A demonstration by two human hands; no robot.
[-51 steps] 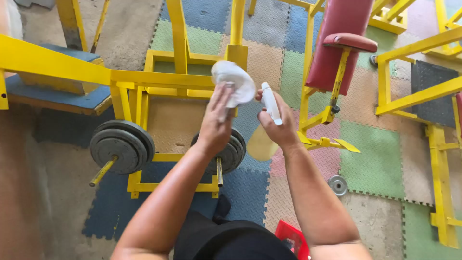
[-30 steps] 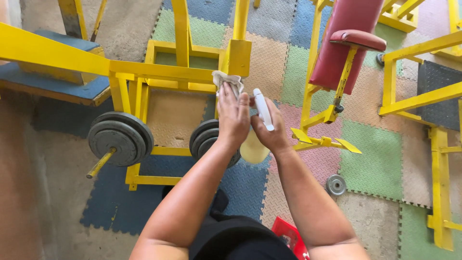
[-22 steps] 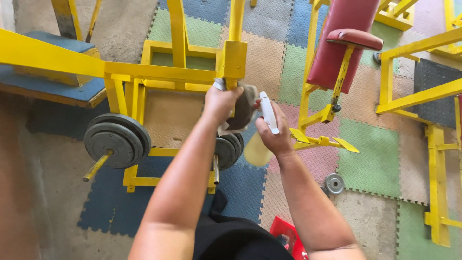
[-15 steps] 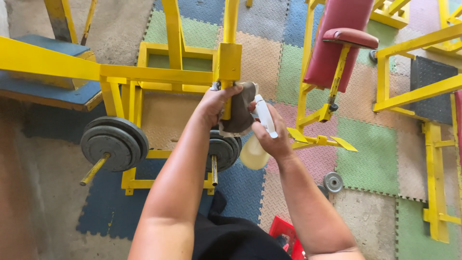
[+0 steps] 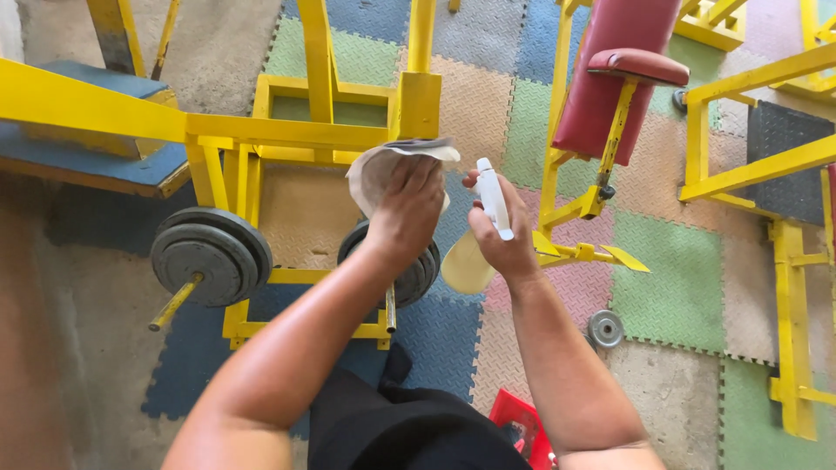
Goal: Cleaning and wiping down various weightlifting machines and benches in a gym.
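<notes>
My left grip [image 5: 407,207] is pressing a grey cloth [image 5: 376,171] against the yellow frame [image 5: 287,132]; my right grip [image 5: 503,237] is holding a white spray bottle [image 5: 492,198] beside it.

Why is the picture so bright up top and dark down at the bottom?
Head view: sunlight falls on the yellow frame and cloth in the left hand; the bottom lies in shade. The right hand holds a spray bottle. All looks sharp.
</notes>
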